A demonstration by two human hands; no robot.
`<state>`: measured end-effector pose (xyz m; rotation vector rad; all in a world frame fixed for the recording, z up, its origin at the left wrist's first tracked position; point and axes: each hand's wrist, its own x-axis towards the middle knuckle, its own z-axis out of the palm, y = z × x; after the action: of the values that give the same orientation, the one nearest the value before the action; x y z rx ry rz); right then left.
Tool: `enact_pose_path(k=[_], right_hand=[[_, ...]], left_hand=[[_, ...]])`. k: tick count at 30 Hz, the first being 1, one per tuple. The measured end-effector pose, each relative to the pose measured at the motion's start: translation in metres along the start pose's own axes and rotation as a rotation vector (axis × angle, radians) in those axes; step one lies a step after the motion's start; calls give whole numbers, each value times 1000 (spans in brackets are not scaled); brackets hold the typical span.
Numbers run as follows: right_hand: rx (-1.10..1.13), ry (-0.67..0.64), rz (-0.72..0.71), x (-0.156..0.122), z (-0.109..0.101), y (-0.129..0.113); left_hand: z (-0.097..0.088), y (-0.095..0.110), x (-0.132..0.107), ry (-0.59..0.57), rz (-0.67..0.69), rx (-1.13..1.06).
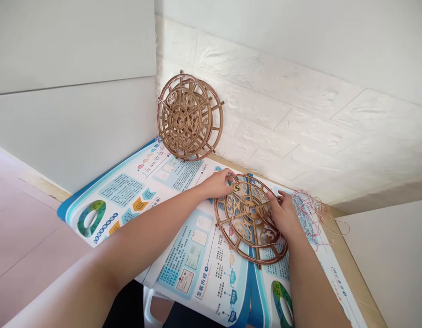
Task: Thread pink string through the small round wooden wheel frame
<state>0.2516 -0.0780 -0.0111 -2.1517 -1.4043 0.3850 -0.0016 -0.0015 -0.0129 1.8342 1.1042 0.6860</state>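
A bronze-coloured round openwork frame [243,230], with spokes, scrollwork and thin wire running round its rings, lies over the printed sheets in front of me. My left hand [218,183] is closed on its upper left rim, thumb and fingers pinching the edge. At the right side of the rim, my right hand [285,213] is curled round the frame, its thumb on top and some fingers hidden beneath. A loose tangle of thin pink and white wire [308,207] rests just beyond my right hand.
Several similar round frames [180,120] lean stacked against the white brick-patterned wall [265,105] at the back corner. Printed blue-and-white sheets [183,246] cover the table [363,291]. Pale panels [74,127] stand at the left, and another panel [395,255] at the right.
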Motion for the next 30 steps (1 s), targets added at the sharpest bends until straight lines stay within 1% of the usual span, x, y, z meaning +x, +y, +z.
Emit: enact_pose_path(k=[5, 7, 10, 11, 12, 13, 15, 17, 19, 22, 26, 30], right_hand=[[-1, 7, -12, 2, 2, 2], [-21, 10, -20, 2, 3, 3], [-83, 19, -18, 4, 4, 2], [-102, 19, -14, 4, 4, 1], [-114, 18, -11, 4, 4, 0], [-122, 16, -8, 5, 4, 0], [-131, 13, -5, 5, 4, -1], [-142, 13, -5, 5, 3, -1], [-148, 12, -6, 5, 3, -2], [-145, 5, -8, 5, 3, -3], [-138, 6, -12, 3, 2, -4], [-123, 9, -19, 0, 0, -5]], left_hand=[[0, 0, -1, -30, -32, 1], [2, 2, -4, 10, -2, 51], [2, 12, -11, 115, 137, 274], [0, 17, -13, 132, 163, 376], [-4, 22, -16, 139, 152, 478], [-9, 27, -20, 150, 96, 569], [-21, 35, -26, 182, -92, 708], [-35, 38, -32, 210, -256, 774], [-47, 36, -36, 209, -355, 783], [-59, 31, -38, 174, -405, 756], [-64, 30, -35, 97, -419, 724], [-63, 26, -33, 116, -405, 747]])
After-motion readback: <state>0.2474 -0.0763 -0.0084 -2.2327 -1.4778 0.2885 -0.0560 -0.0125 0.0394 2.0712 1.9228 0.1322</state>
